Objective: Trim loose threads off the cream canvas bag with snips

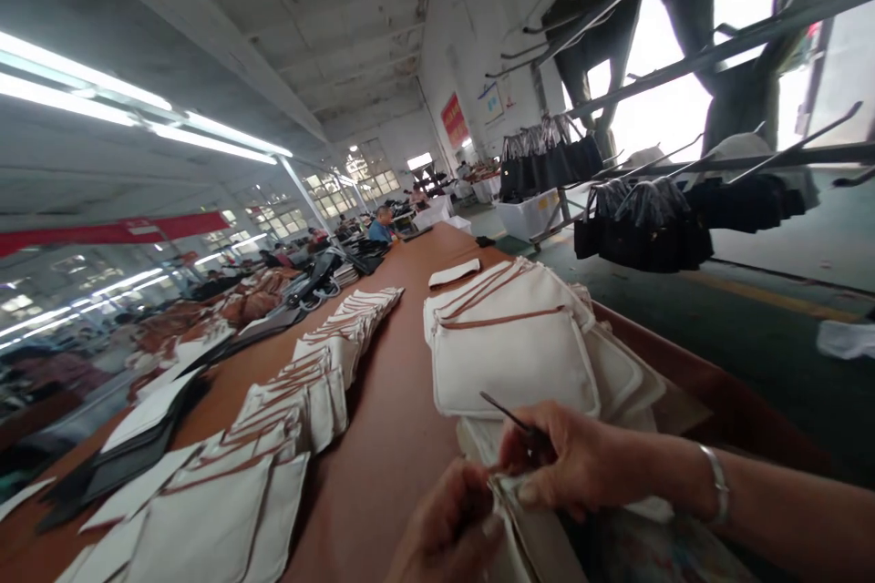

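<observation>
Low in the head view, my left hand (447,524) pinches the edge of a white fabric piece (523,533) with a dark strip along it. My right hand (564,460) closes on the same piece from the right, thumb on top, and also holds a thin dark pointed tool (506,412) that sticks out to the upper left. A bracelet circles the right wrist. Just beyond the hands lies a pile of white pouches (512,364) with brown edging. The lower part of the held piece runs out of the frame.
Rows of white pouches (205,510) lie along the left of the brown table (389,410), beside dark flat pieces (137,446). Black bags (643,232) hang from a rack at right. A person (381,226) sits at the table's far end.
</observation>
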A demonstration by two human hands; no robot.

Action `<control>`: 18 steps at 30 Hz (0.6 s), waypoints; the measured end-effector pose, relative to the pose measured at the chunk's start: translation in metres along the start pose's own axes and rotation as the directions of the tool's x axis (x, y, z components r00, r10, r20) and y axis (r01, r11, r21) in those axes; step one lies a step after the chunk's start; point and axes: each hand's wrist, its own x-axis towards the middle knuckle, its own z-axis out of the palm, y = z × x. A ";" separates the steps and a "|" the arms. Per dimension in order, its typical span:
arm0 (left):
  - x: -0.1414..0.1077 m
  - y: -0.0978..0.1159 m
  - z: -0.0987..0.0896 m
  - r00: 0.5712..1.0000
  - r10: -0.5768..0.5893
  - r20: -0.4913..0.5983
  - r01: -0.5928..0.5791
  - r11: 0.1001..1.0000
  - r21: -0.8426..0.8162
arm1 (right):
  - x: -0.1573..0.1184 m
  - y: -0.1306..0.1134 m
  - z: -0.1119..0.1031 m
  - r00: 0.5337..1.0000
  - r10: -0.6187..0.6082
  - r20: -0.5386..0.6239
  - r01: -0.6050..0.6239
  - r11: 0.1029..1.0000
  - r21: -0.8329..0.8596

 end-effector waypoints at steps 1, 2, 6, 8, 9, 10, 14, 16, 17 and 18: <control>0.001 -0.006 -0.004 1.000 -0.020 0.022 0.021 0.999 -0.027 | -0.001 0.002 0.001 1.000 -0.003 -0.012 0.003 0.999 -0.042; 0.001 -0.012 -0.008 0.999 -0.033 0.032 0.033 0.999 -0.011 | -0.003 0.004 0.002 1.000 -0.012 -0.024 0.011 0.997 -0.075; 0.001 -0.027 -0.015 0.998 -0.048 0.036 0.042 0.989 0.138 | -0.009 0.011 0.010 0.999 -0.023 -0.049 0.017 0.994 -0.110; 0.002 -0.027 -0.013 0.998 -0.058 0.015 0.053 0.979 0.196 | -0.011 0.012 0.011 0.998 0.037 -0.049 -0.041 0.996 -0.080; 0.003 -0.025 -0.011 0.998 -0.067 0.004 0.064 0.974 0.216 | -0.011 0.012 0.010 0.996 0.076 -0.039 -0.078 0.995 -0.061; 0.003 -0.023 -0.009 0.997 -0.072 -0.007 0.071 0.969 0.237 | -0.011 0.011 0.009 0.994 0.111 -0.025 -0.112 0.993 -0.048; 0.007 -0.015 -0.001 0.999 -0.013 -0.048 0.031 0.919 0.394 | -0.011 0.008 0.006 0.999 0.029 -0.012 -0.031 0.979 -0.200; 0.010 -0.016 0.003 0.996 0.052 -0.066 -0.011 0.860 0.511 | -0.013 0.005 0.007 0.995 -0.090 -0.031 0.071 0.915 -0.397; 0.010 -0.018 0.004 0.994 0.085 -0.074 -0.030 0.829 0.559 | -0.014 0.003 0.007 0.989 -0.144 -0.040 0.105 0.862 -0.496; 0.011 -0.019 0.006 0.990 0.119 -0.081 -0.047 0.803 0.595 | -0.015 0.001 0.008 0.981 -0.186 -0.049 0.125 0.809 -0.575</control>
